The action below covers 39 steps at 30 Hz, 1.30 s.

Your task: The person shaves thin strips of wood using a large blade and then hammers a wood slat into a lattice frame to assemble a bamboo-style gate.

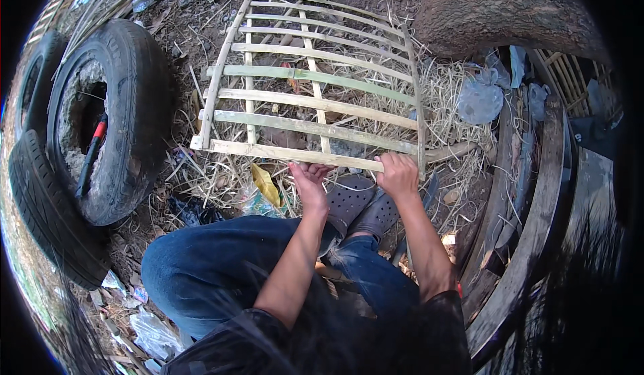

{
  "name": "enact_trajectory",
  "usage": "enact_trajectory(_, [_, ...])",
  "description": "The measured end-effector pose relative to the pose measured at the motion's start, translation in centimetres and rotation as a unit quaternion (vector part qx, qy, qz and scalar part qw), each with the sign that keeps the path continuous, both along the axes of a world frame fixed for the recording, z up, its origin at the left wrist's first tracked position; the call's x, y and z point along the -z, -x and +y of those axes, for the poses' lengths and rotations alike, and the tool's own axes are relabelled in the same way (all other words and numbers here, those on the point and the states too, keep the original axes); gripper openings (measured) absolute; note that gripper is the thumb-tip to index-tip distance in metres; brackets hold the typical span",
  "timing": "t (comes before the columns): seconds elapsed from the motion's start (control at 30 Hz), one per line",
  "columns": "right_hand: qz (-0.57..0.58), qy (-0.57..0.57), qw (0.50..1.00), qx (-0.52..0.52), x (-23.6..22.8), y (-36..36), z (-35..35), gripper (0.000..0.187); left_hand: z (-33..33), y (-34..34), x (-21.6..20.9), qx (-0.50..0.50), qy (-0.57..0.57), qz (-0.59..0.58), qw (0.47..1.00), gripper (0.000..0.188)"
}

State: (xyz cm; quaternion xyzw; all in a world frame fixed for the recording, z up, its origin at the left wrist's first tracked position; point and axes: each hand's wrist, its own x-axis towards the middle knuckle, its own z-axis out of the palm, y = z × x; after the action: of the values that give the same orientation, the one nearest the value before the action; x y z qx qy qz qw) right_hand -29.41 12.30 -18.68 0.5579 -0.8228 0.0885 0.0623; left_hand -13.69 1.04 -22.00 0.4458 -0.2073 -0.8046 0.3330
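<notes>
Two bare hands work the near edge of a bamboo lattice panel (312, 86), which lies flat on the ground over dry straw (456, 100), stretching away from the seated person. Right hand (398, 175) is closed over the nearest crosswise slat close to the panel's right rail, grip wrapped tight on the slat, likely pinning that corner down. Left hand (310, 180) sits palm-up at the middle of the same slat, fingers curled up under its edge; grip loose and half-open, touching the slat rather than clamping it. Cannot tell if anything small is pinched in those fingers. Panel is pulled in right up against the person's feet in dark perforated clogs (359, 204), so the near slat is within easy reach of both hands and the knees in blue jeans (215, 261) stay clear of it. Slats run crosswise, some greenish, some pale, over three lengthwise strips and two side rails. As for containers: an old tyre (111, 120) leans at left, its hollow packed with a grey crusty fill, and a red-and-black handled tool (92, 152) stands stuck into that opening. Second tyre (47, 207) lies just beside and below it, contents not visible. Clear plastic bag (479, 100) lies crumpled on the straw at right, looks empty. Thick tree trunk (510, 13) crosses top right; curved wooden planks (530, 227) run down the right side. Yellow scrap (265, 184) lies near the left hand.
</notes>
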Motion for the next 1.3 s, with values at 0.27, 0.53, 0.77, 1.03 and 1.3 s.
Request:
enact_trajectory(0.27, [0.06, -0.02, 0.997, -0.035, 1.4, 5.0, 0.2, 0.021, -0.5, 0.8, -0.3, 0.134, -0.022, 0.01, 0.991, 0.093])
enact_trajectory(0.53, [0.011, -0.053, 0.998, -0.013, 5.2, 5.9, 0.9, 0.016, -0.2, 0.9, -0.7, 0.147, -0.053, -0.017, 0.988, 0.103])
enact_trajectory(0.77, [0.011, -0.04, 0.999, 0.024, 4.5, 6.3, 1.0, 0.014, -0.3, 1.6, -2.4, 0.073, -0.149, 0.047, 0.985, 0.104])
enact_trajectory(1.03, [-0.023, -0.041, 0.998, 0.033, 6.1, 4.6, 1.1, 0.011, -1.8, 1.3, -2.2, 0.153, -0.113, -0.078, 0.979, 0.092])
enact_trajectory(1.3, [-0.195, -0.208, 0.958, 0.026, 0.6, 4.1, -2.1, 0.051, -3.5, -1.1, 3.3, 0.003, 0.005, -0.18, 0.984, 0.073])
